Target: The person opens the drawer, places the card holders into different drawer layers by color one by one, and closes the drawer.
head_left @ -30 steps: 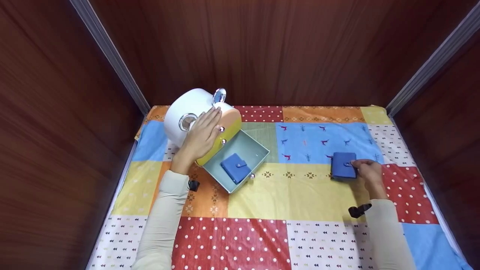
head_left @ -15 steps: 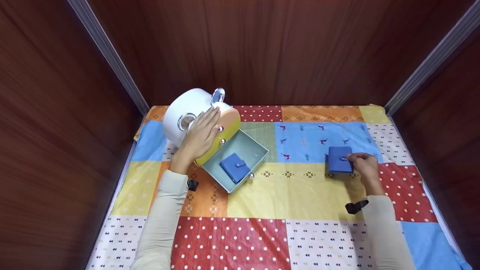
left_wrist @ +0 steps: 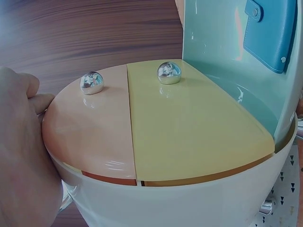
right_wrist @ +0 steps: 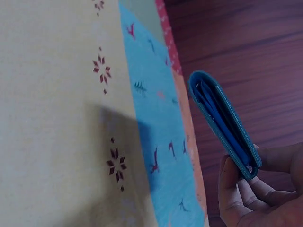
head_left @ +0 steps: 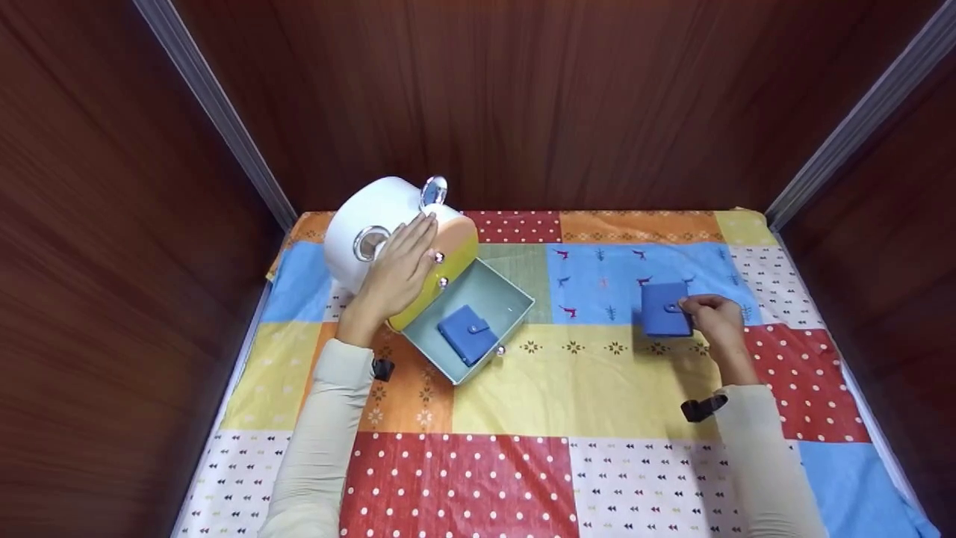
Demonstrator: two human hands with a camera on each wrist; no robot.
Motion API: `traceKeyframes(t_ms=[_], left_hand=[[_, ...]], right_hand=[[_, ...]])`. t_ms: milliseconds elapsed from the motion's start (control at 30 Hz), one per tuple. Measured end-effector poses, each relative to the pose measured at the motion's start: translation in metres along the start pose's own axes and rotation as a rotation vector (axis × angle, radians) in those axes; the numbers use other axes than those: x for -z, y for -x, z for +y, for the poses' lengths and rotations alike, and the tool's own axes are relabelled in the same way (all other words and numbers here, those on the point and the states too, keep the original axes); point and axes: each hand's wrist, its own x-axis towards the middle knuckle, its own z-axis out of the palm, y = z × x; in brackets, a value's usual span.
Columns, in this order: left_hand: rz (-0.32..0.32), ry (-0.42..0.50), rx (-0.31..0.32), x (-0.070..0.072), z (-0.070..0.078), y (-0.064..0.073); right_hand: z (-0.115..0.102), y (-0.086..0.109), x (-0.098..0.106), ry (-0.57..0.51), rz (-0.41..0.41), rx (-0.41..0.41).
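Observation:
My right hand (head_left: 718, 323) pinches a blue wallet (head_left: 664, 310) by its snap-strap edge, above the patchwork cloth. The right wrist view shows that wallet (right_wrist: 225, 125) end-on, folded, between thumb and fingers. With straight fingers, my left hand (head_left: 399, 265) rests on top of a white rounded drawer cabinet (head_left: 377, 198). Its orange drawer front (left_wrist: 92, 127) and yellow drawer front (left_wrist: 189, 127), each with a silver knob, are flush in the left wrist view. The pale green bottom drawer (head_left: 489, 288) is pulled out. A second blue wallet (head_left: 468, 335) lies inside it.
A patchwork cloth (head_left: 515, 478) covers the table. Dark wood panels (head_left: 523, 104) close off the back and both sides, with grey metal strips (head_left: 224, 112) at the corners. A small round mirror (head_left: 434, 192) stands on the cabinet.
My right hand has carried the wallet a little left and away from me, and its shadow now lies apart on the cloth. The left hand, cabinet and drawer have stayed put.

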Motion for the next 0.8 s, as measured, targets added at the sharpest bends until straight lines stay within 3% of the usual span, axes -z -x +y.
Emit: traceKeyframes(t_ms=[800], left_hand=[[0.005,0.008,0.006,0.0,0.002,0.0]], right_hand=[[-0.029,0.013,-0.022,-0.029,-0.035,0.093]])
